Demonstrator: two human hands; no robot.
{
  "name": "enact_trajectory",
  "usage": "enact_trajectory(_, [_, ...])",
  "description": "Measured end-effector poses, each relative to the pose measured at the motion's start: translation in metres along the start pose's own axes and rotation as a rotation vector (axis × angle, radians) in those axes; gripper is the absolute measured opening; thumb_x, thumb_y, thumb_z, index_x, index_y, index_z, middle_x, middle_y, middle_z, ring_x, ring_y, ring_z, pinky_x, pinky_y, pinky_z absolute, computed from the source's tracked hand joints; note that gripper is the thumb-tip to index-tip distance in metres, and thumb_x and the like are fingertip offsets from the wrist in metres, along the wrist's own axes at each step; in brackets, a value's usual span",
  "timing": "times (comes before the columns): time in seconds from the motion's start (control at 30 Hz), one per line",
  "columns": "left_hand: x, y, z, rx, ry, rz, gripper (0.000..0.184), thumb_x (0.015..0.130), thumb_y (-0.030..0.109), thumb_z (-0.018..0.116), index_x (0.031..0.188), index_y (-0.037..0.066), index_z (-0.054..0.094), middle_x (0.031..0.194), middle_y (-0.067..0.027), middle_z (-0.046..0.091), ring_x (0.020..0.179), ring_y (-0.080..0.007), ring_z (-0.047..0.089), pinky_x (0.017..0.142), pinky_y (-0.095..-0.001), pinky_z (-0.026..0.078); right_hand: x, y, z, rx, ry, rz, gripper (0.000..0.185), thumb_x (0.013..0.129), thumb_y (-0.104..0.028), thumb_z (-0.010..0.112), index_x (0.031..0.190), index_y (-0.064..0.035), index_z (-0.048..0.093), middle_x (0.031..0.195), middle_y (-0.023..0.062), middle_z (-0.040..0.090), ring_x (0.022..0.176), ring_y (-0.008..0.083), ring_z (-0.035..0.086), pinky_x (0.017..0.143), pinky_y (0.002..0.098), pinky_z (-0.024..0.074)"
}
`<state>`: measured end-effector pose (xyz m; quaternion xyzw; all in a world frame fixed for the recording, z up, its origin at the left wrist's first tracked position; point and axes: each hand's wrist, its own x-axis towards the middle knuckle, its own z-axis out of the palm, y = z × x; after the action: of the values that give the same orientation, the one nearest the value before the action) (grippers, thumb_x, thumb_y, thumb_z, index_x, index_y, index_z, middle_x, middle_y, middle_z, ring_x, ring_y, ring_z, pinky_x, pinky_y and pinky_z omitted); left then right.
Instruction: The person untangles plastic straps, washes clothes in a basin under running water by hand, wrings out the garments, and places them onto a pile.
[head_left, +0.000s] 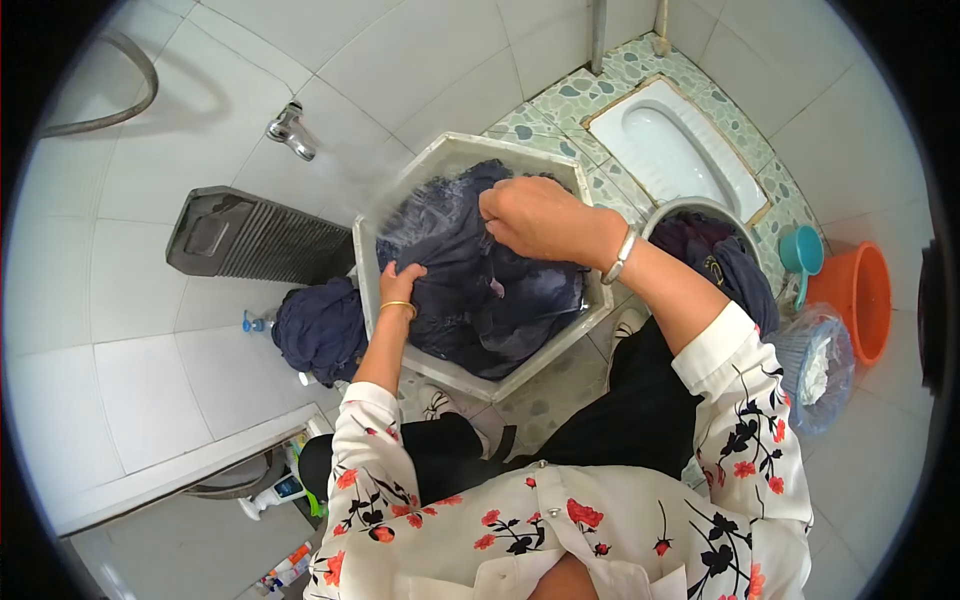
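Note:
A dark navy garment [450,290] lies wet and bunched in a white hexagonal basin [440,380], with water and some suds at its upper left. At the basin's left side, my left hand [400,285] is closed on the garment's edge, thumb on top. My right hand [545,218], with a silver bangle at the wrist, is a fist over the upper right of the cloth. Dark fabric meets its curled fingers, whose tips are mostly hidden. A small pinkish patch shows on the cloth between my hands.
Water sprays from a wall tap [292,132]. Left of the basin lean a washboard [270,235] and a dark cloth heap [320,330]. To the right are a clothes-filled tub [655,215], teal dipper [802,250], orange bucket [872,300], lined bin [835,395] and squat toilet [680,150].

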<state>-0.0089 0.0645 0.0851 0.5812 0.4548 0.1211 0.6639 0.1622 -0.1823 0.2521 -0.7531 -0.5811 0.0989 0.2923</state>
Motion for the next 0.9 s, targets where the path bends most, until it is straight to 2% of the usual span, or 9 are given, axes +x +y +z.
enact_trajectory(0.07, [-0.007, 0.027, -0.003, -0.11, 0.07, 0.016, 0.048, 0.057, 0.002, 0.067, 0.102, 0.001, 0.052, 0.087, -0.0107, 0.06, 0.074, -0.0219, 0.058, 0.067, -0.0357, 0.049, 0.004, -0.001, 0.0, -0.026, -0.044, 0.04, 0.013, 0.078, -0.012, 0.055, 0.079, 0.0008, 0.055, 0.078, 0.0179, 0.058, 0.078, 0.0366, 0.056, 0.071, 0.0439, 0.0445])
enact_trajectory(0.13, [-0.045, 0.085, 0.005, -0.172, 0.056, -0.001, 0.054, 0.057, 0.001, 0.066, 0.107, 0.001, 0.048, 0.087, -0.01, 0.058, 0.076, -0.0225, 0.058, 0.069, -0.0363, 0.05, 0.005, -0.001, 0.001, -0.015, -0.033, 0.033, 0.014, 0.078, -0.013, 0.055, 0.079, 0.0006, 0.055, 0.078, 0.0182, 0.058, 0.079, 0.0369, 0.056, 0.071, 0.0443, 0.0443])
enact_trajectory(0.2, [-0.011, 0.087, -0.03, -0.304, -0.02, -0.036, 0.049, 0.058, 0.002, 0.065, 0.105, 0.001, 0.049, 0.086, -0.0091, 0.057, 0.077, -0.0228, 0.058, 0.07, -0.0362, 0.05, 0.004, -0.001, 0.003, 0.002, -0.027, 0.024, 0.014, 0.078, -0.013, 0.054, 0.079, 0.0004, 0.055, 0.079, 0.0186, 0.058, 0.079, 0.0373, 0.056, 0.071, 0.0447, 0.0442])
enact_trajectory(0.27, [-0.022, 0.114, -0.043, -0.358, -0.068, -0.022, 0.03, 0.062, 0.004, 0.063, 0.091, 0.002, 0.055, 0.083, -0.0093, 0.059, 0.076, -0.0239, 0.059, 0.071, -0.0377, 0.052, 0.004, 0.001, 0.004, -0.008, -0.026, 0.029, 0.014, 0.078, -0.013, 0.054, 0.079, 0.0002, 0.055, 0.079, 0.0187, 0.058, 0.08, 0.0375, 0.056, 0.071, 0.0449, 0.0442])
enact_trajectory(0.33, [-0.052, 0.154, -0.047, -0.383, -0.064, -0.04, 0.024, 0.064, 0.006, 0.062, 0.088, 0.002, 0.058, 0.084, -0.0111, 0.062, 0.078, -0.0249, 0.061, 0.074, -0.0385, 0.052, 0.004, 0.004, 0.007, -0.03, -0.034, 0.012, 0.013, 0.078, -0.013, 0.054, 0.079, 0.0001, 0.056, 0.079, 0.019, 0.058, 0.08, 0.0376, 0.056, 0.071, 0.0448, 0.0442])
enact_trajectory(0.5, [-0.107, 0.234, -0.085, -0.371, 0.044, 0.192, 0.021, 0.065, 0.01, 0.061, 0.085, 0.001, 0.06, 0.088, -0.012, 0.064, 0.081, -0.0251, 0.063, 0.076, -0.0387, 0.052, 0.004, -0.001, 0.008, -0.028, -0.077, -0.011, 0.013, 0.078, -0.012, 0.056, 0.08, 0.0004, 0.057, 0.077, 0.0195, 0.059, 0.079, 0.0384, 0.056, 0.07, 0.0445, 0.0443])
enact_trajectory(0.63, [-0.126, 0.286, -0.171, -0.404, 0.19, 0.392, 0.026, 0.065, 0.01, 0.064, 0.089, 0.0, 0.059, 0.091, -0.0128, 0.063, 0.084, -0.027, 0.062, 0.079, -0.0411, 0.051, 0.001, -0.004, 0.01, -0.057, -0.151, -0.014, 0.013, 0.078, -0.012, 0.056, 0.081, 0.0007, 0.058, 0.077, 0.0193, 0.06, 0.079, 0.038, 0.057, 0.07, 0.0438, 0.0449])
enact_trajectory(0.8, [-0.175, 0.307, -0.228, -0.468, 0.303, 0.608, 0.028, 0.07, 0.009, 0.061, 0.095, -0.004, 0.057, 0.097, -0.0174, 0.061, 0.089, -0.0293, 0.061, 0.087, -0.042, 0.048, 0.0, -0.003, 0.016, -0.082, -0.156, -0.041, 0.015, 0.077, -0.013, 0.055, 0.078, 0.0014, 0.059, 0.077, 0.0205, 0.061, 0.079, 0.0376, 0.059, 0.07, 0.045, 0.0477])
enact_trajectory(0.9, [-0.147, 0.256, -0.282, -0.401, 0.338, 0.548, 0.036, 0.07, 0.014, 0.065, 0.1, -0.004, 0.056, 0.101, -0.0171, 0.061, 0.093, -0.0291, 0.06, 0.087, -0.0421, 0.048, -0.002, -0.002, 0.018, -0.096, -0.179, -0.044, 0.015, 0.077, -0.014, 0.055, 0.078, 0.0013, 0.059, 0.077, 0.0205, 0.061, 0.079, 0.0373, 0.059, 0.07, 0.0447, 0.0477])
